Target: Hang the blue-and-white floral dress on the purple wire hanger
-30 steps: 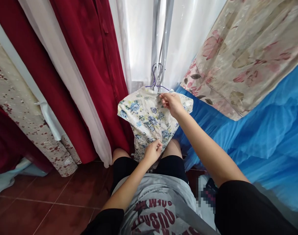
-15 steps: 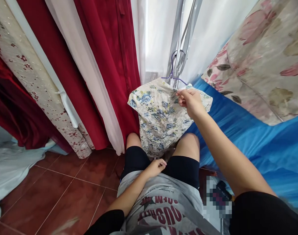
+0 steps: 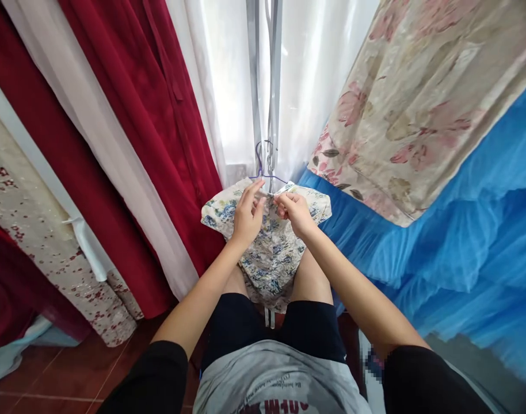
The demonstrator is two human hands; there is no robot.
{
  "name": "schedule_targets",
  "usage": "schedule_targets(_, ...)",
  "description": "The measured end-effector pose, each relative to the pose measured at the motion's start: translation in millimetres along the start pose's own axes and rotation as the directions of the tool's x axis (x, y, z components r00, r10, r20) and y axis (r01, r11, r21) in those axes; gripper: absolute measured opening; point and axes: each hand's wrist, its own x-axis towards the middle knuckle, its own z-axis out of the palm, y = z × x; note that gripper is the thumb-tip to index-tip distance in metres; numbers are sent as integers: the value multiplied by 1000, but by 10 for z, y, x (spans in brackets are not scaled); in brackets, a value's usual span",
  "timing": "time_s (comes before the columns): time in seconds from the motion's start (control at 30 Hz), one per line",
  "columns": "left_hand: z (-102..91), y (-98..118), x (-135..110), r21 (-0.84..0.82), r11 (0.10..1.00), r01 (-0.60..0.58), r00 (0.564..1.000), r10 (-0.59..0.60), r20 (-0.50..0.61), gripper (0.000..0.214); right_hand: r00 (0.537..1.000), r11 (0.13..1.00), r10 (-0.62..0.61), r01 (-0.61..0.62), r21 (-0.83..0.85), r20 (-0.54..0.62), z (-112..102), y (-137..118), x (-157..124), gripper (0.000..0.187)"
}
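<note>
A cream floral top [image 3: 269, 259] with blue flowers hangs from a thin purple hanger [image 3: 259, 170] in front of my knees. My right hand [image 3: 294, 213] pinches the top at the middle of its neckline. Just left of it, my left hand [image 3: 248, 217] is raised against the upper front, its fingers stretched up near the neckline and thumb apart. The hanger's hook reaches to a grey metal stand [image 3: 264, 86]. What lies between the right fingertips, apart from the cloth edge, is too small to make out.
Dark red drapes [image 3: 129, 86] and a pale pink cloth [image 3: 103, 126] hang on the left. On the right hang a beige floral cloth [image 3: 401, 138] and ruffled blue fabric [image 3: 470, 241]. White curtains [image 3: 319, 75] are behind the stand. Reddish floor tiles [image 3: 73, 374] show at lower left.
My left hand has risen from my lap to the top's neckline, beside my right hand. The right hand keeps its pinch. The view has shifted, with the top now lower and more to the left.
</note>
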Motion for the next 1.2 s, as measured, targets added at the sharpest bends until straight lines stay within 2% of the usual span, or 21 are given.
schedule_targets(0.07,-6,-14,165,86,995,-47,995,39,92,21,1000,1000,-23,23,-7,18,-24,-42,20,22)
schedule_targets(0.13,-15,-24,222,184,981,-62,991,38,130,21,997,998,-64,65,-24,32,-20,-36,55,24)
schedule_targets(0.23,-6,-19,198,230,972,-38,998,25,59,22,993,990,-110,113,-82,42,51,94,90,27)
schedule_targets(0.4,4,39,253,79,997,20,995,-12,-104,23,994,980,-97,103,-173,46,121,413,5,28)
schedule_targets(0.47,-75,14,334,72,997,35,988,-24,-152,25,995,980,-72,85,-181,76,67,477,-58,26)
schedule_targets(0.53,-229,-106,410,145,988,49,981,-20,-194,25,993,981,-51,70,-181,108,-3,505,-124,27)
schedule_targets(0.63,-551,-505,460,227,963,147,957,-80,-279,21,987,984,-18,45,-170,162,-32,560,-253,26)
schedule_targets(0.67,-660,-680,451,178,959,222,934,-156,-322,18,983,986,-1,31,-163,183,-6,601,-310,25)
schedule_targets(0.7,-760,-859,426,72,946,316,888,-268,-373,16,979,988,19,13,-154,202,37,658,-375,25)
schedule_targets(0.77,-906,-1191,317,-225,845,485,724,-533,-438,13,971,991,65,-35,-131,232,156,814,-527,24)
schedule_targets(0.83,-956,-1438,117,-417,716,561,580,-698,-420,15,962,990,114,-90,-107,249,279,1000,-691,23)
schedule_targets(0.9,-904,-1573,-180,-504,620,601,503,-784,-364,19,956,987,156,-139,-84,250,359,1175,-844,21)
schedule_targets(0.97,-776,-1602,-547,-585,516,626,437,-853,-285,22,957,982,187,-178,-62,223,367,1310,-976,21)
schedule_targets(1.03,-610,-1543,-919,-652,422,630,388,-898,-208,25,963,976,216,-212,-42,162,301,1395,-1099,24)
schedule_targets(1.1,-436,-1402,-1212,-710,343,615,368,-921,-127,29,966,970,244,-242,-29,88,172,1444,-1228,27)
schedule_targets(1.17,-283,-1188,-1353,-755,279,593,384,-922,-39,34,963,964,267,-266,-25,21,3,1476,-1366,28)
schedule_targets(1.2,-221,-1054,-1360,-776,252,578,409,-912,8,36,961,961,276,-276,-28,-5,-90,1490,-1434,30)
